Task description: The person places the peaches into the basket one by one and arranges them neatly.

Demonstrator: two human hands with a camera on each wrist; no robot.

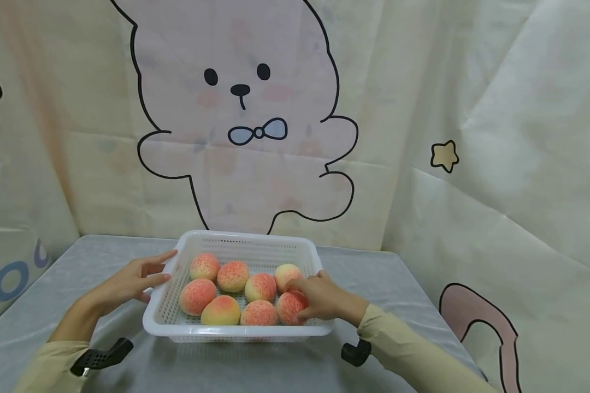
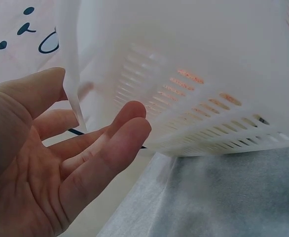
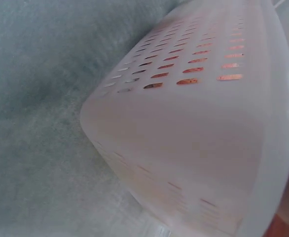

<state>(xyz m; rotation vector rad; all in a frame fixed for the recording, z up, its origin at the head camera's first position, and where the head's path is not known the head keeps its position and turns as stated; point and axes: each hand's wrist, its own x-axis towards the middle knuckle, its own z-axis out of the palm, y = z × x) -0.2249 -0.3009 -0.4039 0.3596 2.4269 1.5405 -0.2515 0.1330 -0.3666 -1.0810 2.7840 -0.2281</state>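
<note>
A white perforated plastic basket [image 1: 241, 331] stands on the table with several red-and-yellow peaches [image 1: 233, 275] in it. At the basket's left rim, my left hand [image 1: 133, 281] pinches the edge between thumb and forefinger; in the left wrist view the other fingers of this hand [image 2: 41, 168] are beneath the rim, beside the slotted wall. My right hand [image 1: 326, 297] reaches over the right rim and grips the front right peach [image 1: 290, 308], fingers partly covering it. In the right wrist view the basket wall [image 3: 184, 123] hides most of that hand.
A grey cloth covers the table [image 1: 364, 273]. Behind it hangs a pale curtain [image 1: 388, 164] printed with a cartoon bear. Dark wrist devices, a left one [image 1: 103, 356] and a right one [image 1: 356, 353], sit by the sleeves.
</note>
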